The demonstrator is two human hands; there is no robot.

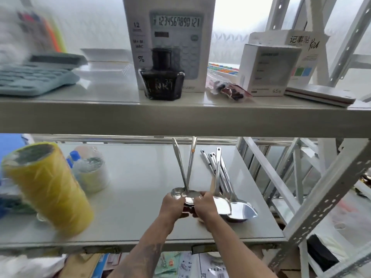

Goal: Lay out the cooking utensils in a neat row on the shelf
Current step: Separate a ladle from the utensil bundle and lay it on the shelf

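Two steel ladles [183, 194] rest with their bowls together on the lower white shelf [128, 207], handles crossing and pointing away from me. My left hand [173, 206] grips the bowls from the left. From the right, my right hand [204, 206] holds the same bowls. Just right of my hands lies a heap of several steel spatulas and spoons [234, 207], blades toward me, handles fanned to the back.
A yellow roll of twine [50, 189] and a smaller wrapped roll [92, 171] stand at the shelf's left. The upper shelf [180, 119] carries an ink bottle [161, 77], a calculator box [170, 37] and small boxes. Slotted white uprights [321, 197] frame the right side.
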